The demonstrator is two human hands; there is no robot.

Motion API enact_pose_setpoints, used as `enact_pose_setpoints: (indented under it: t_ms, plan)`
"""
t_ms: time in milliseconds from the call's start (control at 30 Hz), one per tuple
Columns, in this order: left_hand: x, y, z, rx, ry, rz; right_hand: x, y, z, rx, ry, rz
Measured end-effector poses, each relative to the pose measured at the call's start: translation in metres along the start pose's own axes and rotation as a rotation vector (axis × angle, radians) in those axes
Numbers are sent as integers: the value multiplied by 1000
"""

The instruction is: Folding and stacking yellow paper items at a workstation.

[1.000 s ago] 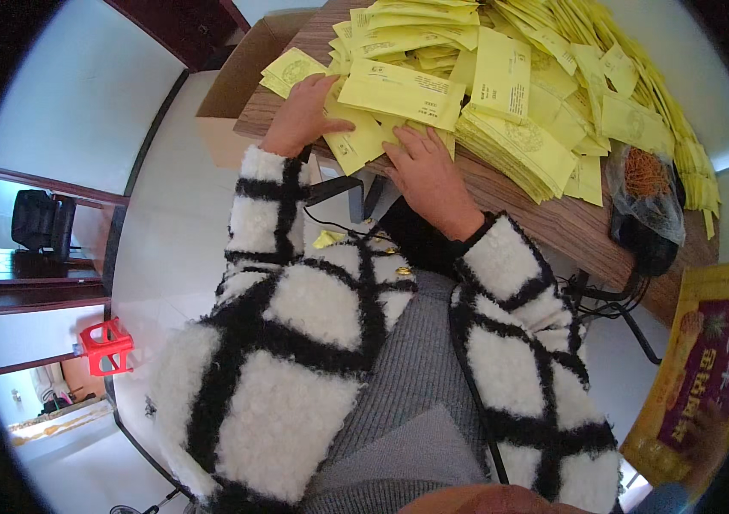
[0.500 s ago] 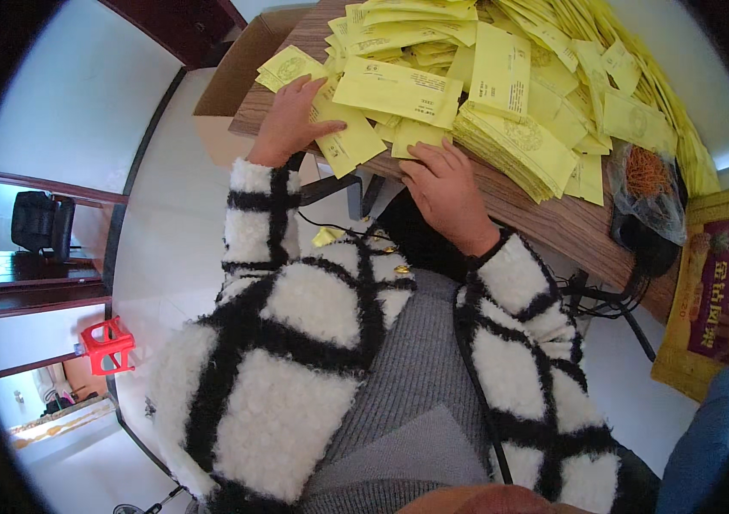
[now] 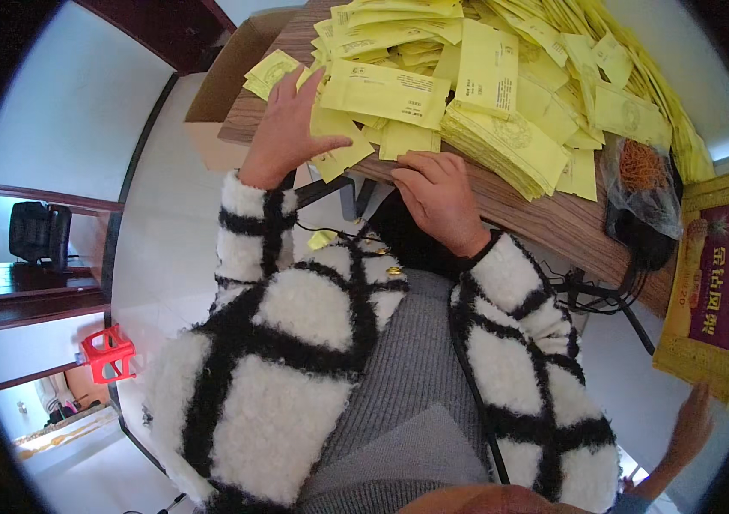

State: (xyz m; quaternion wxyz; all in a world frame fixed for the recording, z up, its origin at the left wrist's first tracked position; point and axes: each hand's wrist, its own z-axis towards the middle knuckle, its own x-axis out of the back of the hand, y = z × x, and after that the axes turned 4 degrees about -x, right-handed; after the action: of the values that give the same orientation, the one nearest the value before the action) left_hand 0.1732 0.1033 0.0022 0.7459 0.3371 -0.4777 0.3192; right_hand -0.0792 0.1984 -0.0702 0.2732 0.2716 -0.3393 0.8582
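Note:
My left hand [image 3: 291, 128] hovers at the table's near left, fingers spread and thumb stretched out. Beneath it, a yellow paper packet [image 3: 343, 161] juts over the table edge. My right hand [image 3: 443, 197] rests at the edge with its fingers bent together, and anything inside them is hidden. Just beyond its fingertips is another yellow packet [image 3: 407, 141]. A printed yellow packet [image 3: 388, 90] lies flat between and beyond my hands. Right of it stands a thick stack of yellow packets [image 3: 505, 150], with one packet [image 3: 488, 68] lying across its far end.
Heaped packets [image 3: 398, 26] cover the table's far side. A clear bag of orange rubber bands [image 3: 642, 167] sits at its right end. Beyond are a purple-and-yellow printed bag [image 3: 724, 283] and another person's hand [image 3: 691, 424]. A cardboard box [image 3: 210, 98] stands left; a red stool [image 3: 107, 353] farther off.
My left hand has lifted and spread its fingers. The right hand has drawn back toward the table edge, curling its fingers. The other person's hand has moved off the printed bag toward me.

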Motion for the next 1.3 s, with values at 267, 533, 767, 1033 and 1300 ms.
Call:
enact_pose_setpoints:
  t_ms: [267, 533, 767, 1033, 1300]
  plan:
    - [-11, 8, 55, -332, -49, 208, 3, 1, -3, 9, -30, 48]
    - [-30, 23, 91, -455, -257, 229, 8, 7, -12, 8, 1, 55]
    - [-35, 29, 95, -428, -243, 299, 49, 6, -17, -8, 106, -22]
    - [-38, 26, 98, -478, -254, 275, 113, 24, -20, -237, 206, -257]
    - [-24, -9, 109, -466, -183, 25, 111, 28, -15, -277, 202, -296]
